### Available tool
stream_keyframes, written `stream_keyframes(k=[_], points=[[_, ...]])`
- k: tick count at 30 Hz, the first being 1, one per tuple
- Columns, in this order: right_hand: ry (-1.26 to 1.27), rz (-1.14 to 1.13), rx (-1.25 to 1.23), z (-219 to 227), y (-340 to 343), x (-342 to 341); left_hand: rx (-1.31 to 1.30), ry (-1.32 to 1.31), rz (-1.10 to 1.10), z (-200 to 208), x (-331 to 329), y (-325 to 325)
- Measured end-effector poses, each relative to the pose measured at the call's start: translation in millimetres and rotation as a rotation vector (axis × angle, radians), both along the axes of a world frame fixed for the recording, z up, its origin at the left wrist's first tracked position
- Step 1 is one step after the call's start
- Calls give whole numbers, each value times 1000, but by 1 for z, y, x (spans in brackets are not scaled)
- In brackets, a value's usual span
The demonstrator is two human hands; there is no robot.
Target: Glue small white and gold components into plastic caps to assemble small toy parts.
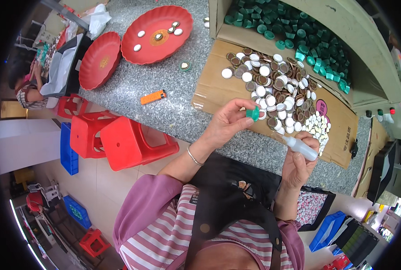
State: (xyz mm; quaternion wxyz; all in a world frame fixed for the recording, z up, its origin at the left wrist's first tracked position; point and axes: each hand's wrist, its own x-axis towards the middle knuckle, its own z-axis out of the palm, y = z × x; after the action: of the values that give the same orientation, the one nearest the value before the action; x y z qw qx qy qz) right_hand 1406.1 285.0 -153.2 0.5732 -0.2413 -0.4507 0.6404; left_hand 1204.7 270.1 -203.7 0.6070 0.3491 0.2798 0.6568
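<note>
Between the thumb and fingers of my left hand (222,125) is a small green fluted cup (253,113), held above the counter's front edge. My right hand (295,168) is wrapped round a small whitish squeeze bottle (303,149), whose thin nozzle points up and left toward the cup without touching it. Beyond both hands, a pile of round scalloped discs (264,71), some white and some brown, lies on a flat cardboard sheet (209,85). Small white and yellowish pieces (317,128) are heaped beside the discs, close to my right hand.
Many green cups (272,22) fill an open-fronted box at the back right. Two red scalloped trays (182,22) stand at the left, one holding several discs. An orange lighter (153,97) and a green cup with a pale piece (184,66) lie nearby. Red stools (124,141) adjoin the counter.
</note>
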Motion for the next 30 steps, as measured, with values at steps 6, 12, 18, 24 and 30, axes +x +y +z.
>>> stream_keyframes(k=[6,12,18,24,30], points=[[-105,-136,2,0,0,-5,-22,40,22,6,0,-2],[-152,-140,5,-2,0,-7,26,77,44,-4,-1,0],[-259,-199,128,-3,0,-7,-106,-48,-14,3,-2,-3],[-460,-251,345,5,-1,-12,-143,-230,-135,5,-2,-5],[-691,-284,548,13,3,-15,-127,-241,-155,2,-1,-8]])
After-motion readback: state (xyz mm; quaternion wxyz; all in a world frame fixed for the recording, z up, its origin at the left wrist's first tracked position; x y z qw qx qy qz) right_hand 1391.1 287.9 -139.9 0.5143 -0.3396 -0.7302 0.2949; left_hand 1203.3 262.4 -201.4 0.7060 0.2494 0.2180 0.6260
